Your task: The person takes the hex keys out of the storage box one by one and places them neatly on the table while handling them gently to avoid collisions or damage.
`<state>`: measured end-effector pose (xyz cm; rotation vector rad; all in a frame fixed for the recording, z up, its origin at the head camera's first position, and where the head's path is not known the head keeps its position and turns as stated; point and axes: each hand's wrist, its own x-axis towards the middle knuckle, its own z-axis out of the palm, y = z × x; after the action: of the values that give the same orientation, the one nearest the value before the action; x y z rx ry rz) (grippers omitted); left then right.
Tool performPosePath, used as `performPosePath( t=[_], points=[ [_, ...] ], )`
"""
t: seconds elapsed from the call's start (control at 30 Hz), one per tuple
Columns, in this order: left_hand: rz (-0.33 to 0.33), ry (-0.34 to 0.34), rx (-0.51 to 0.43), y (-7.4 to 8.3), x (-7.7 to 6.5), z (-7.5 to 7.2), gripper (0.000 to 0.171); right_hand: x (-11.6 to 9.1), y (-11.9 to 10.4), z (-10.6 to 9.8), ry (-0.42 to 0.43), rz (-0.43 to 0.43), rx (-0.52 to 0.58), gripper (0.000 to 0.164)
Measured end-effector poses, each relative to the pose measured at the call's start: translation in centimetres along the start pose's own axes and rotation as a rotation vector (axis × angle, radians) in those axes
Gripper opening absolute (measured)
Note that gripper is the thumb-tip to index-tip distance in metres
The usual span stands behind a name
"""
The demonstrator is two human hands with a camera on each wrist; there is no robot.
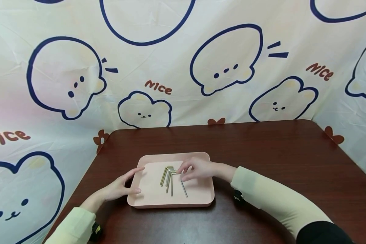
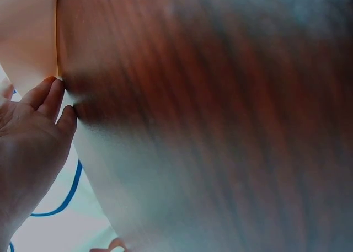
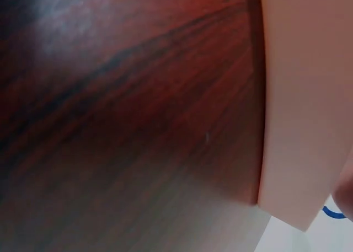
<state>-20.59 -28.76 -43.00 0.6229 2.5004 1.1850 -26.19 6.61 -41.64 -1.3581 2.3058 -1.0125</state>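
Note:
A shallow pink tray [image 1: 198, 200] sits on the table with several L-shaped hex keys [image 1: 171, 186] lying in it, side by side left of its middle. My left hand [image 1: 117, 186] rests at the tray's left side, its extended index finger and its thumb reaching over the rim; in the left wrist view its other fingers [image 2: 52, 100] lie outside the tray. Over the tray, my right hand [image 1: 198, 168] pinches a thin hex key [image 1: 184, 189] near its bend, the long arm slanting down towards the near side. The fingers hide its upper end.
The dark brown wooden table [image 1: 262, 149] runs out beyond the tray on all sides. A pale printed cloth [image 1: 177, 67] hangs behind the table and along its sides. The right wrist view mostly shows the tabletop and the tray's outer wall [image 3: 303, 97].

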Motion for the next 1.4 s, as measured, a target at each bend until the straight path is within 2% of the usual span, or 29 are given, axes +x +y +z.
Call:
performPosePath(
  t=[0.23, 0.57, 0.7, 0.9, 1.1, 1.23, 1.4],
  points=[
    [-0.026, 0.004, -0.004, 0.1, -0.2, 0.0, 0.078, 0.1, 0.2, 0.5, -0.004, -0.033, 0.001, 0.024],
    [-0.010, 0.002, -0.008, 0.1, -0.1, 0.2, 0.077, 0.9, 0.5, 0.7, -0.050, 0.043, -0.033, 0.026],
    [-0.012, 0.004, -0.007, 0.2, 0.0, 0.3, 0.077, 1.2, 0.7, 0.9, -0.047, 0.063, -0.047, 0.019],
    [-0.026, 0.007, -0.010, 0.3, 0.0, 0.3, 0.078, 1.5, 1.0, 1.3, -0.036, 0.087, -0.007, 0.009],
    [-0.041, 0.004, -0.013, 0.5, -0.1, 0.3, 0.078, 1.6, 1.2, 1.5, 0.004, 0.106, -0.059, 0.008],
    [-0.037, 0.005, -0.005, 0.4, 0.0, 0.3, 0.078, 1.6, 1.2, 1.6, 0.014, 0.094, -0.088, 0.008],
    [-0.010, 0.000, -0.011, 0.4, 0.0, 0.1, 0.078, 1.4, 1.0, 1.3, 0.024, 0.022, -0.115, 0.010]
  ],
)
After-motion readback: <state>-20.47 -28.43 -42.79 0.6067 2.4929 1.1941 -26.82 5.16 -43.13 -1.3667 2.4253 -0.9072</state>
